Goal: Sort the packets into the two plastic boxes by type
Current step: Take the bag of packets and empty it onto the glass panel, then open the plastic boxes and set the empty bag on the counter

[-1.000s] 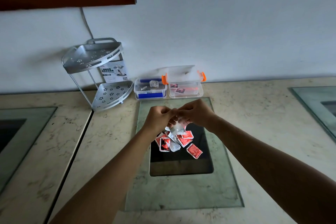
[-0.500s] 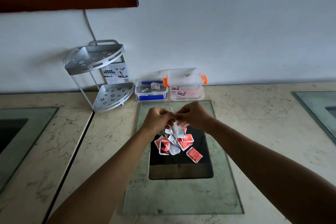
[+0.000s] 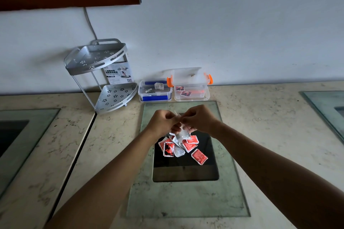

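Little moved since earlier frame: white packet (image 3: pixel 183 133) kept pinched between left hand (image 3: pixel 163 123) and right hand (image 3: pixel 200 120), both grips closed on it, above pile (image 3: pixel 181 148) mid-worktop, likely being separated. Boxes (image 3: pixel 155 92) placed at back edge.

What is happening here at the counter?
A person is sorting small packets. The left hand and right hand together pinch a white packet above the pile of packets on the glass panel. Behind it, the blue box holds white packets and the orange-latched box holds red ones.
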The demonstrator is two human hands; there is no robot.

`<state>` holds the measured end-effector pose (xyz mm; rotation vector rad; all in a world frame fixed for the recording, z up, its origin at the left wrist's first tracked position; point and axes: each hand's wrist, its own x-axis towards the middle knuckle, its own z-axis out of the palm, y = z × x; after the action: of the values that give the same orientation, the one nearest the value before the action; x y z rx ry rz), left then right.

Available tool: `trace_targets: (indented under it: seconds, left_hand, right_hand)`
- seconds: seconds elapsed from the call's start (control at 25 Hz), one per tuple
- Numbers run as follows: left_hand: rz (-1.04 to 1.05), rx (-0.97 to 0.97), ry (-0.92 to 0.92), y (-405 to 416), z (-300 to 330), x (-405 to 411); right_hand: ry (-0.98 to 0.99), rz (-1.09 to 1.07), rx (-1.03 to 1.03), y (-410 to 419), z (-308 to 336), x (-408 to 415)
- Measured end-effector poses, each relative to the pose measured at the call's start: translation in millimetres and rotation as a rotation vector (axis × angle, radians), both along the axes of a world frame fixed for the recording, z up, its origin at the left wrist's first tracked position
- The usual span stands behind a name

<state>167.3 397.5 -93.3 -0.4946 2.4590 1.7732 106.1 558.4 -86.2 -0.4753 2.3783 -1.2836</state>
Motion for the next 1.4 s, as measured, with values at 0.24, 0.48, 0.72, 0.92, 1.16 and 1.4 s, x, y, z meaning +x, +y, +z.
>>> trace_targets:
  seconds: [0.24,0.48,0.72,0.92,1.16,1.4]
  left_hand:
    - [0.002,-0.242,-0.081,-9,-2,-2]
    - [0.17,0.079,-0.132,8,-1,-3]
    - [0.112,-0.15,-0.117,-7,-15,3]
    - [-0.073,-0.538,-0.069,-12,-20,5]
    - [-0.11,-0.289,-0.086,-29,-41,6]
    - [-0.284,-0.098,-0.164,-31,-77,13]
  right_hand:
    - [0.06,-0.138,0.043,4,-8,-1]
    - [0.01,-0.108,-0.033,-10,-10,8]
    - [-0.017,-0.224,0.003,1,-25,5]
    - [0.073,-0.192,0.113,3,-40,5]
    - [-0.116,-0.237,0.014,-3,-43,-1]
    - [-0.244,-0.184,-0.093,-28,-33,-11]
